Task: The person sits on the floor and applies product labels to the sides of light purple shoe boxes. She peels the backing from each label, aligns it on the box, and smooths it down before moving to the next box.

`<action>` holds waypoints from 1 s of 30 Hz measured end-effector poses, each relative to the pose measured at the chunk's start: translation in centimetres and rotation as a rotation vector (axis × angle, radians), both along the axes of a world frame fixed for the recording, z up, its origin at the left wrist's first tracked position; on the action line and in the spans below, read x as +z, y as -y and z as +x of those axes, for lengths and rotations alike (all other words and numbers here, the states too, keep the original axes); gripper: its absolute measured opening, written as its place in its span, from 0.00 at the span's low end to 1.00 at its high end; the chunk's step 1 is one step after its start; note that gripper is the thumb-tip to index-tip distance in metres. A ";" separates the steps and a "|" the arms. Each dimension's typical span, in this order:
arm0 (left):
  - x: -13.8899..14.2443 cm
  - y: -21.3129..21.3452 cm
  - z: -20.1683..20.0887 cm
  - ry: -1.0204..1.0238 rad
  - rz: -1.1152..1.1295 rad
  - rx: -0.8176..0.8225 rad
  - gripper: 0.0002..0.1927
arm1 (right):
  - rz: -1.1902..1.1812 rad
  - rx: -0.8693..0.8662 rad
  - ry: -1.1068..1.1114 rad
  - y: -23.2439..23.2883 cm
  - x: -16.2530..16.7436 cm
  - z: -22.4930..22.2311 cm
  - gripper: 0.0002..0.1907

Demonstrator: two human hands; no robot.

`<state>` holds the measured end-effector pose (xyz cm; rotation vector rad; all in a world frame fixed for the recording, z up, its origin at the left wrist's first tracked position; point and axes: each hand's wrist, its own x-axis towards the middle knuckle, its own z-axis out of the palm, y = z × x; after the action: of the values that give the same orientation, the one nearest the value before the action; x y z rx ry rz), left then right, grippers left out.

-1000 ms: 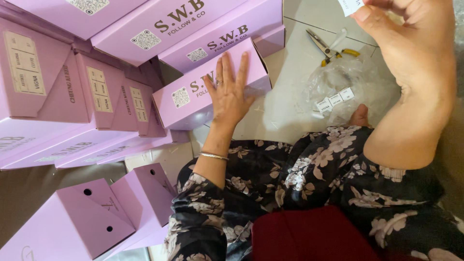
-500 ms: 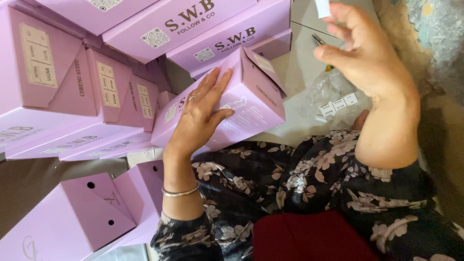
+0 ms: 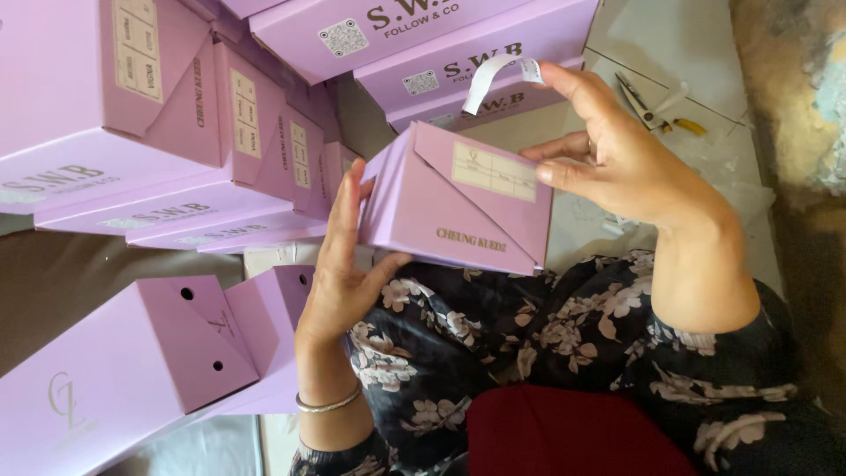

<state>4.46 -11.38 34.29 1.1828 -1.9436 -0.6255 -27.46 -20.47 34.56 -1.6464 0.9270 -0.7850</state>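
Box (image 3: 458, 211) is now tilting up on our lap; our left hand (image 3: 344, 264) is cupping its side, while our right hand (image 3: 617, 150) is pinching a white paper strip (image 3: 493, 78) above it.

The left hand (image 3: 339, 278) is bare and carries a thin silver metal bangle (image 3: 328, 405) at the wrist. The right hand (image 3: 617, 159) is bare, with no ring or band visible. The body wears a black fabric garment printed with pale pink and white flowers (image 3: 546, 335). A plain dark red cloth panel (image 3: 564, 436) lies below it.
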 end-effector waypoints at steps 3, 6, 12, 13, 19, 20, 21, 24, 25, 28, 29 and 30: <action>1.4 -1.2 -0.2 0.075 -0.003 -0.064 0.63 | -0.130 0.131 0.042 -1.3 0.5 0.8 0.45; 3.2 -2.4 -0.4 0.404 -0.045 -0.045 0.71 | -0.150 0.246 0.072 -2.5 0.9 1.8 0.46; 3.4 -3.8 -0.9 0.177 0.107 -0.070 0.62 | 0.005 0.209 -0.099 -2.9 3.2 1.1 0.34; 2.7 -3.8 -1.1 0.085 0.027 -0.077 0.62 | -0.004 0.156 0.017 -2.7 3.5 0.4 0.28; -2.0 -3.7 -2.1 -0.249 -0.079 -0.115 0.66 | -0.182 0.024 0.190 -2.7 5.3 -4.0 0.03; -2.3 -3.6 -2.2 -0.229 -0.006 -0.118 0.64 | -0.191 0.026 0.054 -3.2 5.8 -4.3 0.03; -2.4 -3.4 -2.3 -0.209 0.070 -0.124 0.62 | -0.195 0.028 -0.082 -3.8 6.4 -4.4 0.03; -1.3 -2.4 -2.5 -0.141 -0.036 -0.219 0.62 | -0.200 0.029 -0.479 -5.4 8.8 -3.8 0.05; -0.6 -1.9 -2.4 -0.136 -0.027 -0.223 0.62 | -0.191 0.009 -0.570 -5.5 9.5 -3.1 0.06; 2.3 -0.7 -2.1 -0.106 -0.007 -0.216 0.64 | -0.143 -0.057 -0.726 -5.4 10.6 -0.8 0.10; 3.3 -0.5 -1.9 -0.083 -0.024 -0.197 0.65 | -0.132 -0.089 -0.699 -5.2 10.9 -0.1 0.10; 4.3 -0.4 -1.7 -0.060 -0.039 -0.177 0.65 | -0.121 -0.119 -0.671 -5.0 11.2 0.4 0.11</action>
<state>2.77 -11.00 38.57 0.9637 -2.0145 -0.7030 -27.08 -15.43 45.78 -2.0199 1.4737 -0.3590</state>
